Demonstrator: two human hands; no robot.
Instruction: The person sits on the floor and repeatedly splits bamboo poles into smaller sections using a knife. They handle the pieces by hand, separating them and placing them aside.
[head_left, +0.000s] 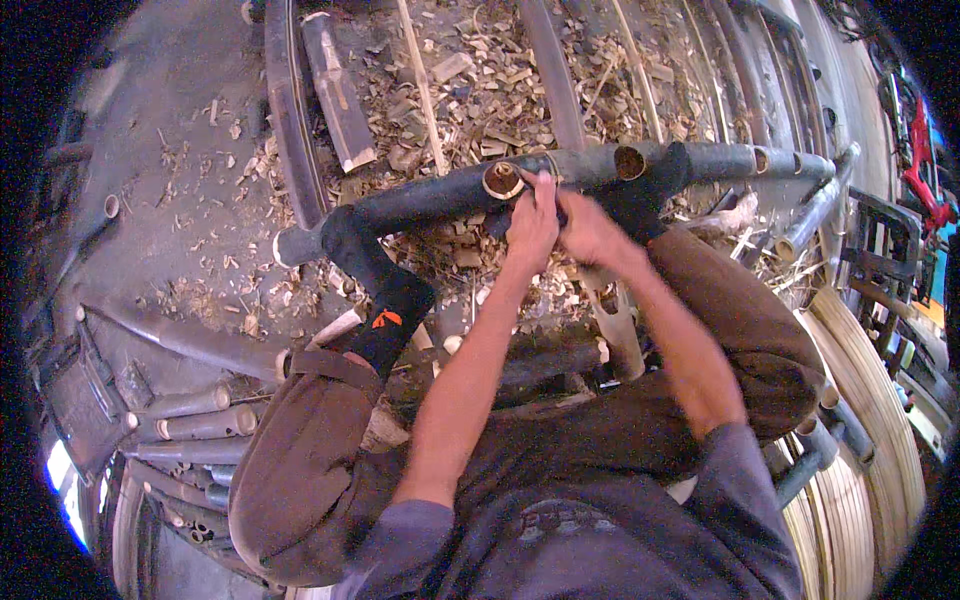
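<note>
Now left hand (532,225), right hand (590,228) both closed around dark bamboo pole (440,195); pole's holes hollow.

shirt: grey-purple tee, short sleeves, faint print on the chest
arms: bare from the sleeves down
hands: left hand (533,222) and right hand (590,232), no gloves
trousers: brown, kinda baggy
socks: black, left one has a little orange mark at the ankle
</note>
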